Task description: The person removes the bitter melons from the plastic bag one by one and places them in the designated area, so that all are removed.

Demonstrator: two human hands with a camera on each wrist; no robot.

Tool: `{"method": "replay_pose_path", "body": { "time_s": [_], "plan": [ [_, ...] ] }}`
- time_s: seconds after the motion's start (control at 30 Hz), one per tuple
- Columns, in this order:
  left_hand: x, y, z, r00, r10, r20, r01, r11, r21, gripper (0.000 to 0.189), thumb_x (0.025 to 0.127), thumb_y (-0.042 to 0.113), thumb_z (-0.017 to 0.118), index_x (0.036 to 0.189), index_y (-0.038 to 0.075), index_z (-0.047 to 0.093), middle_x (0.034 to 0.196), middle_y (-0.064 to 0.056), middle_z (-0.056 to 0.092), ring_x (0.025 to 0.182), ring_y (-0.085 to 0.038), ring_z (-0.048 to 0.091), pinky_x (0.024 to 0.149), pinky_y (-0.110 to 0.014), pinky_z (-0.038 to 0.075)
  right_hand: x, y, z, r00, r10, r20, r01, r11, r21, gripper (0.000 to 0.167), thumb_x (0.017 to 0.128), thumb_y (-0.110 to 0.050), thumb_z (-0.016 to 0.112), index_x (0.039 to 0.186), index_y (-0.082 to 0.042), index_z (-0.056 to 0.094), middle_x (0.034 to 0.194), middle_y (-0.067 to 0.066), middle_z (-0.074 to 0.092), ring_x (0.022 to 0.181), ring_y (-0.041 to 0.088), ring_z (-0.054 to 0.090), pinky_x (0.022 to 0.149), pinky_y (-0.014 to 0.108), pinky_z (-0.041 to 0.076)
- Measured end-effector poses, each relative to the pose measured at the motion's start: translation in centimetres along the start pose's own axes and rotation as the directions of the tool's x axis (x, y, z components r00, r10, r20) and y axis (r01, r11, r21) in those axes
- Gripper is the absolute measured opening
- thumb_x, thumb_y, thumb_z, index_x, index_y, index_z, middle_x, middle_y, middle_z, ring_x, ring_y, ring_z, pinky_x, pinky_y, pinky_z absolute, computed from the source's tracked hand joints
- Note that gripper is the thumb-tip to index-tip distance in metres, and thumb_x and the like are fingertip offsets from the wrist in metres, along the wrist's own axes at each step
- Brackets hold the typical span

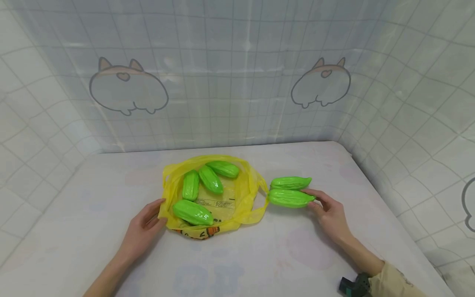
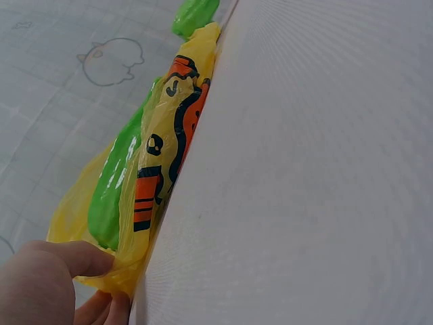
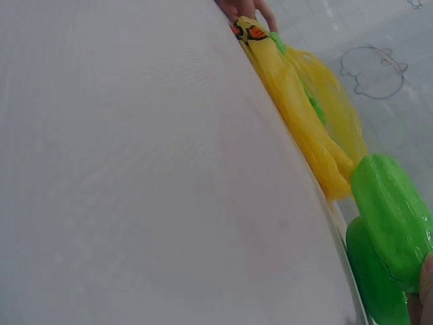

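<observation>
A yellow plastic bag (image 1: 243,214) lies spread with its mouth upward, and several glossy green bitter melons (image 1: 193,213) rest inside. My left hand (image 1: 142,231) pinches the bag's left rim, thumb in front, as the left wrist view shows close up. To the right of the bag, my right hand (image 1: 330,216) holds one bitter melon (image 1: 289,198) by its pointed end. Its blunt end is right at the bag's handle loop. Just behind it lies another bitter melon (image 1: 289,182). In the right wrist view the held bitter melon (image 3: 392,220) overlaps the lower one (image 3: 372,274).
The white table (image 1: 289,264) has faint printed patterns. Pale grid-pattern curtains (image 1: 230,82) with cartoon animal drawings stand behind it and at both sides. A dark device (image 1: 356,285) sits at the right wrist, beside a beige sleeve (image 1: 395,282).
</observation>
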State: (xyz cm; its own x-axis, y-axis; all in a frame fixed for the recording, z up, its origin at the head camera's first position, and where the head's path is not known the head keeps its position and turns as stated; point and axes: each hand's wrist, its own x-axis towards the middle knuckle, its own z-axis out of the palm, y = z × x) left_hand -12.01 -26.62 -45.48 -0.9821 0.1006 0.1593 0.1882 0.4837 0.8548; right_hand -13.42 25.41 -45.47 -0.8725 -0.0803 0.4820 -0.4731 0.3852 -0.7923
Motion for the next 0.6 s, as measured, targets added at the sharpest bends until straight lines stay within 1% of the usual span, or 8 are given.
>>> {"method": "replay_pose_path", "body": {
  "time_s": [0.23,0.43,0.6],
  "plan": [
    [-0.1,0.1,0.0,1.0,0.003,0.004,-0.003,1.0,-0.004,0.05,0.101,0.018,0.061,0.148,0.012,0.045,0.153,-0.018,0.043,0.121,0.022,0.037,0.094,0.0,0.04,0.0,0.3,-0.7,1.0,0.004,0.011,-0.004,1.0,0.005,0.038,0.091,0.01,0.063,0.126,-0.004,0.066,0.127,0.016,0.067,0.128,0.001,0.054,0.106,0.011,0.043],
    [0.0,0.1,0.1,1.0,0.011,0.0,-0.011,1.0,-0.004,0.05,0.101,0.017,0.061,0.148,0.01,0.045,0.152,-0.02,0.043,0.12,0.023,0.038,0.094,0.0,0.04,0.0,0.8,-1.3,1.0,0.009,0.023,-0.009,1.0,0.009,0.038,0.091,0.012,0.062,0.126,-0.004,0.066,0.126,0.016,0.067,0.127,0.001,0.055,0.104,0.012,0.044],
    [0.0,0.2,0.0,1.0,0.008,-0.004,-0.008,1.0,0.001,0.05,0.101,0.017,0.061,0.148,0.009,0.045,0.153,-0.02,0.043,0.12,0.023,0.037,0.093,0.001,0.04,0.2,1.0,-1.4,0.999,0.013,0.035,-0.014,1.0,0.021,0.035,0.092,0.01,0.062,0.125,-0.002,0.066,0.126,0.019,0.067,0.125,-0.001,0.056,0.102,0.011,0.046]
  ]
}}
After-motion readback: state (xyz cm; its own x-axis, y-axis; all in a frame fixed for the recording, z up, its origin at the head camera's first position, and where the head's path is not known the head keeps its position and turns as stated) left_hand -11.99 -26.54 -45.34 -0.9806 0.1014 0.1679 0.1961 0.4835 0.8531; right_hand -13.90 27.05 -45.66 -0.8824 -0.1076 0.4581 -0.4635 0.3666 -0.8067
